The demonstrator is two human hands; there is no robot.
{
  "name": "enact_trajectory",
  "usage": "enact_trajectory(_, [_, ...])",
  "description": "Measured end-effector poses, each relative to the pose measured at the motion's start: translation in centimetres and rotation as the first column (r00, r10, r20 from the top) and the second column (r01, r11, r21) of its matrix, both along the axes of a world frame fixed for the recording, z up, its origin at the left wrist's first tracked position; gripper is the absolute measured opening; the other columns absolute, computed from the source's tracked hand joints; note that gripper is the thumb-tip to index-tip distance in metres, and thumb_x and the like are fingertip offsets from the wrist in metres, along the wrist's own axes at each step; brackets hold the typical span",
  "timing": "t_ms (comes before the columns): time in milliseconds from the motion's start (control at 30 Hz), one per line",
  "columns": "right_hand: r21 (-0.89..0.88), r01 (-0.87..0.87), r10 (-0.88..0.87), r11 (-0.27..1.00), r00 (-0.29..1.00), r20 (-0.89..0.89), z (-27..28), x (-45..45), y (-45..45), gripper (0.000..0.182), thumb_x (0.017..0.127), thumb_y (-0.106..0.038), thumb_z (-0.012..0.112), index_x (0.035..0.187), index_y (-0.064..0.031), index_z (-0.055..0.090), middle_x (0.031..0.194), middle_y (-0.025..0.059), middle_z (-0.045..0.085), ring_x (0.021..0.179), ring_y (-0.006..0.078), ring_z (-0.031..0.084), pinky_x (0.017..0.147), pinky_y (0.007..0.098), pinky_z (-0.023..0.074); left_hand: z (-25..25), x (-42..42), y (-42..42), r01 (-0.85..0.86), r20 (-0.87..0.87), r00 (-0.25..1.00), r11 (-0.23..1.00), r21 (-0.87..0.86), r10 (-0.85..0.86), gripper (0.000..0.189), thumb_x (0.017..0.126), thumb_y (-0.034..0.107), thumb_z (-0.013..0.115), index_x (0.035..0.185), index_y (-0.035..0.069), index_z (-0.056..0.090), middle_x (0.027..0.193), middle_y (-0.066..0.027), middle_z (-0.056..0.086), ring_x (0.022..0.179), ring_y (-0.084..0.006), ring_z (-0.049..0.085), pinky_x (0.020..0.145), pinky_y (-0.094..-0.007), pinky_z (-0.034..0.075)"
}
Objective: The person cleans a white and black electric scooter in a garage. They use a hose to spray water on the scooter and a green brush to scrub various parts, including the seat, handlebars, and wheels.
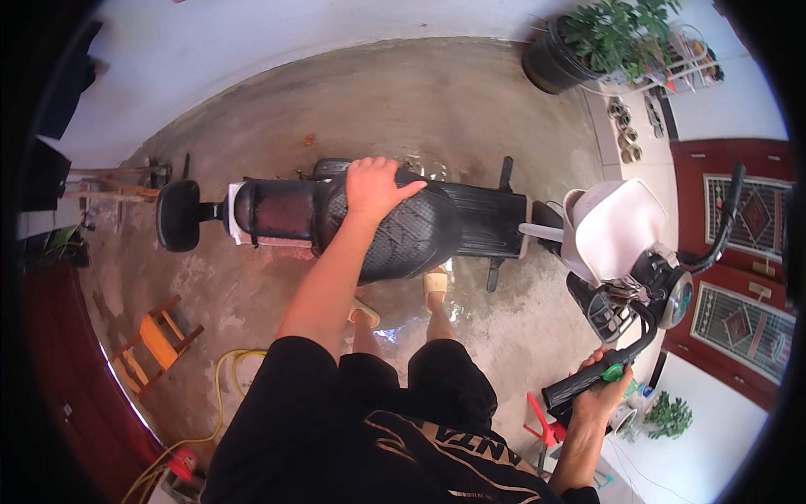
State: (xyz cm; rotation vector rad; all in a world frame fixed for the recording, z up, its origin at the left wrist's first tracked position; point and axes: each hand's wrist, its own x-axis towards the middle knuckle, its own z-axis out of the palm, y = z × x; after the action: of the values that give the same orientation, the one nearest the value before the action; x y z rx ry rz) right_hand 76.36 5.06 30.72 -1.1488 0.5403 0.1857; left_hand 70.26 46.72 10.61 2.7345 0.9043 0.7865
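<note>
An electric scooter stands crosswise before me, its front towards the right. My left hand (373, 192) lies palm down on the black quilted seat (409, 236), fingers over its far side and thumb apart. Behind the seat are a dark rear cushion (280, 211) and a black backrest (178, 215). My right hand (601, 394) is closed around the near handlebar (630, 353) beside its black ribbed grip (573, 385), by a green switch (613, 372). A pale plastic front panel (620, 230) rises ahead of the ribbed black footboard (491, 217).
The concrete floor (403, 94) has wet, shiny patches. A yellow hose (217, 403) and a small wooden chair (157, 340) lie to the left. At the far right are a potted plant (554, 57), shoes (623, 126) on a step and red doors (730, 160). A red-framed object (548, 428) stands below the handlebar.
</note>
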Motion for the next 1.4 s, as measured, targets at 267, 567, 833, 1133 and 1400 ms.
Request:
enact_trajectory(267, [0.001, -0.158, 0.156, 0.987, 0.979, 0.128, -0.9, 0.0, -0.6, 0.039, 0.089, -0.033, 0.039, 0.101, 0.0031, 0.049, 0.088, 0.0098, 0.055, 0.076, 0.0178, 0.054, 0.069, 0.0263, 0.0492, 0.3, -0.8, -0.1, -0.032, -0.033, 0.999, 0.999, -0.026, 0.031, 0.060, 0.067, 0.069, 0.053, 0.070, 0.010, 0.063, 0.074, -0.0066, 0.059, 0.078, -0.0227, 0.055, 0.073, -0.0349, 0.038])
enact_trajectory(567, [0.022, -0.157, 0.151, 0.987, 0.973, 0.174, -1.2, 0.6, 0.1, 0.030, 0.087, -0.019, 0.039, 0.104, 0.0051, 0.046, 0.089, 0.0107, 0.055, 0.078, 0.0164, 0.056, 0.069, 0.0247, 0.0504, 1.9, -2.4, -0.7, -0.095, -0.164, 0.984, 0.979, -0.182, 0.065, 0.065, 0.070, 0.070, 0.050, 0.087, 0.009, 0.066, 0.089, -0.0062, 0.060, 0.091, -0.0205, 0.052, 0.086, -0.0342, 0.034])
enact_trajectory(833, [-0.007, -0.214, 0.212, 0.977, 0.963, 0.165, -1.4, -0.4, -0.1, 0.031, 0.086, -0.020, 0.036, 0.100, 0.0052, 0.049, 0.084, 0.0096, 0.055, 0.073, 0.0159, 0.056, 0.067, 0.0249, 0.0502, 2.2, -5.7, -1.0, -0.155, -0.033, 0.988, 0.982, -0.111, 0.153, 0.061, 0.068, 0.066, 0.055, 0.081, 0.008, 0.065, 0.084, -0.0062, 0.058, 0.086, -0.0213, 0.052, 0.084, -0.0339, 0.035])
enact_trajectory(1133, [0.053, -0.243, 0.234, 0.969, 0.962, 0.137, 0.4, -6.0, 0.7, 0.031, 0.089, -0.032, 0.038, 0.095, -0.0036, 0.048, 0.086, 0.0065, 0.053, 0.067, 0.0131, 0.050, 0.059, 0.0239, 0.0468, 4.7, -12.2, -0.2, -0.200, -0.138, 0.973, 0.974, -0.103, 0.186, 0.064, 0.069, 0.070, 0.050, 0.082, 0.010, 0.065, 0.086, -0.0065, 0.059, 0.088, -0.0210, 0.053, 0.081, -0.0346, 0.035])
enact_trajectory(1400, [0.007, -0.235, 0.233, 0.972, 0.970, 0.074, 2.9, -9.8, 0.5, 0.037, 0.091, -0.042, 0.036, 0.099, -0.0076, 0.049, 0.080, 0.0069, 0.053, 0.063, 0.0147, 0.049, 0.057, 0.0266, 0.0412, 5.7, -17.0, -0.3, -0.291, -0.080, 0.953, 0.957, 0.013, 0.291, 0.054, 0.067, 0.062, 0.059, 0.085, 0.011, 0.067, 0.084, -0.0058, 0.061, 0.085, -0.0244, 0.055, 0.079, -0.0370, 0.040])
